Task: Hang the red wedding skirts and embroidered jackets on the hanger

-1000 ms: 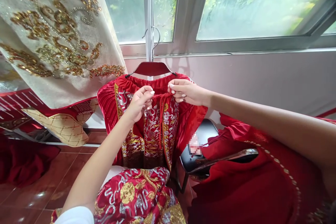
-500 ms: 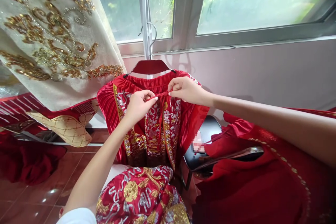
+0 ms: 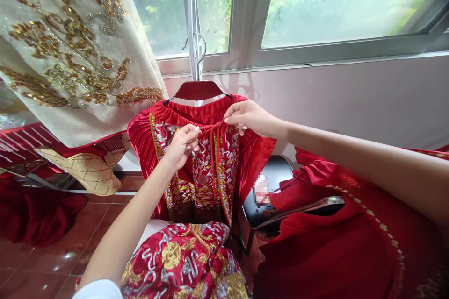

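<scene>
Since half a second ago, the gap between the two hands has been widened: the fingertips of the left hand point(image 3: 182, 147) have been drawn away from those of the right hand point(image 3: 250, 117), and more of the red cord point(image 3: 212, 127) is exposed between them. It is gripped in a narrow pinch at both ends, between thumb and fingers on each side. The crossing of the cord, bunched close to the right fingertips then, is now seen nearer the middle of the span, with two tails hanging from it down the embroidered front. The cord lies at the front edge of the gathered neckline of the red garment point(image 3: 205, 175), below the lower edge of the hanger point(image 3: 198, 89) by which the garment is carried. From this it may be judged that a knot or bow is being drawn snug and centred; whether it is fully tightened cannot be told. The neckline's gathers are left resting between the hanger's two ends.
</scene>
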Available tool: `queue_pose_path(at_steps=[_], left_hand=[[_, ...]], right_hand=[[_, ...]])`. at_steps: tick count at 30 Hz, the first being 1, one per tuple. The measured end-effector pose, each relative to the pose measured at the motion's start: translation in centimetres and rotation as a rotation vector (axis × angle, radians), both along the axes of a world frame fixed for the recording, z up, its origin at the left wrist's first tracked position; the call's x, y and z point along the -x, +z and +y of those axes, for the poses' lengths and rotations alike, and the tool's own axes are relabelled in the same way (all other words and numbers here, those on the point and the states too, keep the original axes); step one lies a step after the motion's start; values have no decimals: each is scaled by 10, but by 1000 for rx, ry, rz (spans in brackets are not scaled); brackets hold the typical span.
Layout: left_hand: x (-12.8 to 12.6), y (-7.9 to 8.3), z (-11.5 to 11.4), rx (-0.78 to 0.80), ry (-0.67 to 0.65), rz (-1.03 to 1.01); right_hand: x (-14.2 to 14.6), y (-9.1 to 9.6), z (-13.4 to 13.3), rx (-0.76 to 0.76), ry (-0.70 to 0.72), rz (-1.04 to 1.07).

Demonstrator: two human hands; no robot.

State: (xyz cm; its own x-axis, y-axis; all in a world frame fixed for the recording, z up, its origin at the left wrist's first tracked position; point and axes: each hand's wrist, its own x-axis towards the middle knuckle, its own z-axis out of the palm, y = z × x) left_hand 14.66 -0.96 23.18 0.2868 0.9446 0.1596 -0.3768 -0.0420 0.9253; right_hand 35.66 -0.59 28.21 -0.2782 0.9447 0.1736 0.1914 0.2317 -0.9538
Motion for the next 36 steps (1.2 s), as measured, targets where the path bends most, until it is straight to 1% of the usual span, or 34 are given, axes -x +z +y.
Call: queue_pose_path(at_steps=[2, 3, 4, 5, 6, 9, 11, 13, 15, 17, 18, 19, 20, 22, 24, 26, 27, 28, 29, 30, 32, 33, 34, 36], left_hand=[[2, 0, 0, -39, 21, 117], [3, 1, 0, -50, 31, 159], [4, 2, 0, -54, 36, 180], [5, 4, 0, -52, 35, 182], [5, 5, 1, -46, 30, 176], [4, 8, 3, -22, 18, 158], [4, 7, 6, 0, 12, 149], [4, 5, 9, -1, 12, 157], [5, 3, 12, -26, 25, 177], [7, 2, 13, -44, 37, 186], [8, 2, 13, -44, 38, 183], [8, 2, 12, -39, 32, 176], [9, 2, 12, -35, 24, 166], [9, 0, 11, -29, 5, 147], [8, -4, 10, -17, -22, 133], [8, -9, 11, -51, -8, 169], [9, -11, 11, -109, 35, 218], [11, -12, 11, -198, 107, 288], [15, -12, 11, -310, 202, 377], [21, -9, 10, -436, 308, 477], [37, 2, 10, -695, 507, 689], [46, 10, 11, -816, 593, 801], [56, 18, 11, -923, 670, 917], [72, 34, 13, -1069, 781, 1142]], right_hand=[[-2, 0, 1, -227, 52, -236], [-3, 0, 1, -306, 71, -311], [-3, 0, 2, -339, 80, -336], [-4, 0, 3, -318, 81, -311], [-5, 0, 4, -255, 80, -244], [-10, -3, 12, -7, 109, 70], [-14, -5, 20, 75, 171, 210], [-18, -5, 24, 81, 246, 200], [-19, -4, 25, 32, 293, 53], [-19, -3, 22, -16, 283, -110], [-19, -2, 20, -27, 269, -143], [-20, -1, 19, -28, 256, -128], [-21, -1, 19, -18, 248, -65], [-25, 0, 22, 22, 261, 123], [-31, 0, 28, 41, 289, 251], [-35, 2, 33, 31, 289, 253], [-37, 3, 34, 12, 269, 202], [-38, 5, 34, -32, 220, 130], [-38, 7, 34, -107, 141, 50], [-39, 9, 33, -217, 38, -31], [-42, 12, 30, -500, -166, -189], [-45, 13, 30, -635, -223, -276], [-48, 14, 30, -740, -224, -385], [-53, 15, 31, -876, -117, -663]])
